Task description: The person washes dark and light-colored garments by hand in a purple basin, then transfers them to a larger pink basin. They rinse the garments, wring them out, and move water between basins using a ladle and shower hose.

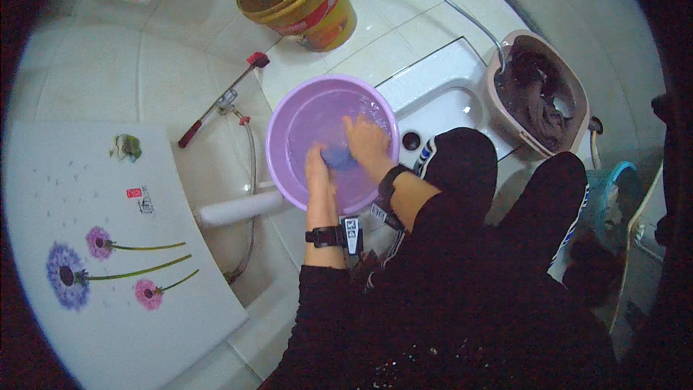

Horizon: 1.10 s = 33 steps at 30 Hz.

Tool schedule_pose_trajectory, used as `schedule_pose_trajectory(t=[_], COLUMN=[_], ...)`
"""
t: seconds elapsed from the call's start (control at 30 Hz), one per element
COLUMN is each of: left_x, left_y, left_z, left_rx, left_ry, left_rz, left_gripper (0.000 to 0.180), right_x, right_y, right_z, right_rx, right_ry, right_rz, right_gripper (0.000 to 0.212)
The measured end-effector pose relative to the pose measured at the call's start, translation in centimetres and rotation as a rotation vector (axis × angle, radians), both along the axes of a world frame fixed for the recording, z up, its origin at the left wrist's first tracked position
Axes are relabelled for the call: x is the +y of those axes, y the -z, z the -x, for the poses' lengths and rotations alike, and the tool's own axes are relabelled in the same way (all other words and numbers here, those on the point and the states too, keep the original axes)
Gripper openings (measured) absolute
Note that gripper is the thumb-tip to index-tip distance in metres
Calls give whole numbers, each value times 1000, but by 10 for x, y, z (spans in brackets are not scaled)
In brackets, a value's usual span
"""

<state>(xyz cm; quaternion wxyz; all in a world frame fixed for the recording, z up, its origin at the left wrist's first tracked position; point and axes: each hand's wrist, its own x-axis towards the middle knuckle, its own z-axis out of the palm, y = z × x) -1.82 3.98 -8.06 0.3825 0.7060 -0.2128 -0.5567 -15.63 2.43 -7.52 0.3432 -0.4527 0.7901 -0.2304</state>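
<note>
A purple basin [283,166] of water stands in front of me, and both my hands are inside it. Between them is a small blue cloth [336,158], bunched up and blurred, so its exact kind is unclear. My left hand [316,170] grips the cloth from the left, its fingers partly smeared by motion. On the opposite side my right hand [367,142] is closed at the cloth's right end, thumb side up. A black strap goes round each wrist; the left one carries a small grey device [351,235].
Beyond the basin stands a yellow-brown bucket [339,18]. A white squat toilet [447,105] lies to the right, beside a beige tub [498,94] of dark wet clothes. A white pipe [234,211] and hose [252,166] run at the left, near a flower-printed white lid [144,246].
</note>
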Motion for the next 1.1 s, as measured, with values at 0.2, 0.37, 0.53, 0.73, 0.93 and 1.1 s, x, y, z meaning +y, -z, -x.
schedule_pose_trajectory(t=[0.2,0.37,0.53,0.73,0.93,1.1], left_x=[-11,4,6,25,57,30], left_y=[41,42,61,64,15,15], left_z=[-15,-12,-15,-32,-14,-10], left_rx=[-648,-260,344,396,10,387], left_ry=[444,477,83,307,288,336], left_rz=[244,-264,-247,281,342,204], left_gripper=[66,69,57,35,30,24], right_x=[7,22,5,4,31,24], right_y=[23,34,13,-23,-51,-50], right_z=[0,1,-12,-35,-30,-24], right_rx=[186,201,-315,-311,-242,-209], right_ry=[-438,-809,-420,-863,-581,-496], right_rz=[153,-105,-92,122,82,125], right_gripper=[31,33,39,48,40,37])
